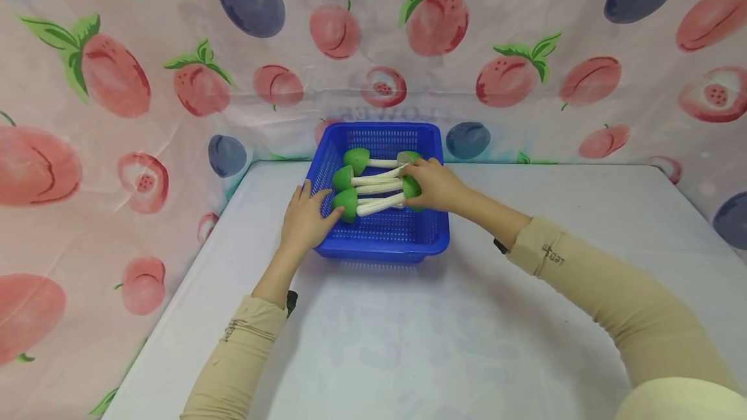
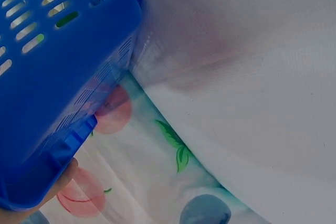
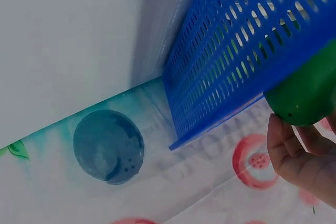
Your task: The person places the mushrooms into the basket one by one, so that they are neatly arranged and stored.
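A blue plastic basket (image 1: 382,248) holds several toy mushrooms with green caps and white stems, laid sideways in rows with caps at both ends. My left hand (image 1: 305,222) grips the basket's left rim, its thumb reaching inside close by a green cap (image 1: 345,203). In the left wrist view, a finger shows just beyond the rim (image 2: 73,142). On the other side, my right hand (image 1: 438,186) holds a mushroom by its green cap (image 1: 412,188) at the right end of the rows. The right wrist view shows fingertips against that cap (image 3: 304,98), above the basket rim.
The basket stands on a white tabletop (image 1: 397,329), near its back edge. Behind and to the left hangs a pink cloth (image 1: 432,76) printed with peaches and dark plums. Beige sleeves (image 1: 595,290) cover both forearms.
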{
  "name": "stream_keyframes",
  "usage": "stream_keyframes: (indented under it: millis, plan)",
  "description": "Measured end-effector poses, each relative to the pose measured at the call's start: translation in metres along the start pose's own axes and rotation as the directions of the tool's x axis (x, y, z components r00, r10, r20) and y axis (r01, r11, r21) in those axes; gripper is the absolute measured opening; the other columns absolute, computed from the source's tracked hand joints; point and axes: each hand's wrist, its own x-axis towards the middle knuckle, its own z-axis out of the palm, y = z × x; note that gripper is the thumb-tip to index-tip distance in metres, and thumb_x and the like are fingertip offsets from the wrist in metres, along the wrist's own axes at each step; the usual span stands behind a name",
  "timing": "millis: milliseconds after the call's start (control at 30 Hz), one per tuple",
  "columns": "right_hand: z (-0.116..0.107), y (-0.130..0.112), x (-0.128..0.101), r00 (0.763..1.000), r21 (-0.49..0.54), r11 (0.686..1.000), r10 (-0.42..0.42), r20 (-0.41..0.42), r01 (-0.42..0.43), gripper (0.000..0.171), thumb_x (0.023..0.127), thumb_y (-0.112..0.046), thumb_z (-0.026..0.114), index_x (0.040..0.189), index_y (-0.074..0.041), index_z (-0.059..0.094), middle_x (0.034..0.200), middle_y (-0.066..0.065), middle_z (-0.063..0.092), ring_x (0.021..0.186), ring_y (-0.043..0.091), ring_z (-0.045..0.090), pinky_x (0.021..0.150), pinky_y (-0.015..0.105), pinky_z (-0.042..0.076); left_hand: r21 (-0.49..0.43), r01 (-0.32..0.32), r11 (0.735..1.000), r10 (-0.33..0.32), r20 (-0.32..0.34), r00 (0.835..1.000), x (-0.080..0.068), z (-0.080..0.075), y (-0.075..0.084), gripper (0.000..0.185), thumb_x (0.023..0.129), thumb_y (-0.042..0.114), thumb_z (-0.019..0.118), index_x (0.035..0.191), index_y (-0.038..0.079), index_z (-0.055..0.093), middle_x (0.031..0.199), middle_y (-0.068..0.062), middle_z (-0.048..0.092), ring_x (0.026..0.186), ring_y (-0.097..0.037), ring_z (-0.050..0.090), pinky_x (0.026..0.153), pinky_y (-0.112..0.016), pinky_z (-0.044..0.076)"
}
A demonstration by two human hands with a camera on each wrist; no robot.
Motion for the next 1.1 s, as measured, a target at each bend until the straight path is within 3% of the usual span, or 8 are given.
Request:
stream_keyframes:
  millis: [233, 667, 933, 1100]
  plan:
    - [0.016, -0.002, 0.002, 0.999, -0.024, 1.0, 0.012, 0.035, -0.011, 0.051, 0.079, -0.03, 0.075, 0.121, -0.007, 0.059, 0.124, 0.018, 0.058, 0.101, 0.036, 0.055, 0.075, 0.045, 0.053, -0.008, -0.003, 1.0, 0.003, -0.004, 1.0, -0.001, 0.001, 0.0, 0.059, 0.092, 0.047, 0.052, 0.138, 0.011, 0.047, 0.152, -0.027, 0.021, 0.142, -0.045, 0.017, 0.114, -0.058, 0.019]
    - [0.045, 0.008, 0.012, 1.0, -0.06, 0.998, -0.003, 0.01, 0.004, 0.053, 0.077, -0.029, 0.077, 0.121, -0.005, 0.059, 0.118, 0.018, 0.062, 0.102, 0.036, 0.059, 0.081, 0.048, 0.052, -0.009, 0.009, 1.0, -0.009, 0.0, 1.0, -0.001, 0.0, 0.002, 0.059, 0.092, 0.046, 0.052, 0.139, 0.011, 0.047, 0.153, -0.026, 0.021, 0.142, -0.045, 0.016, 0.113, -0.059, 0.02]
    - [0.048, 0.007, 0.009, 1.0, -0.109, 0.994, -0.016, -0.014, 0.015, 0.054, 0.075, -0.032, 0.079, 0.119, -0.006, 0.06, 0.114, 0.014, 0.065, 0.096, 0.032, 0.063, 0.08, 0.046, 0.05, 0.006, -0.002, 1.0, 0.002, -0.007, 1.0, -0.001, -0.002, 0.003, 0.059, 0.092, 0.046, 0.052, 0.138, 0.011, 0.047, 0.152, -0.028, 0.021, 0.141, -0.046, 0.017, 0.113, -0.059, 0.02]
    - [0.05, 0.006, 0.011, 1.0, -0.114, 0.993, -0.008, 0.019, 0.01, 0.056, 0.076, -0.033, 0.078, 0.122, -0.007, 0.059, 0.118, 0.012, 0.065, 0.102, 0.028, 0.063, 0.088, 0.049, 0.047, 0.002, -0.004, 1.0, 0.004, -0.002, 1.0, -0.002, -0.003, 0.002, 0.059, 0.092, 0.046, 0.052, 0.139, 0.01, 0.046, 0.152, -0.028, 0.02, 0.141, -0.047, 0.017, 0.113, -0.059, 0.02]
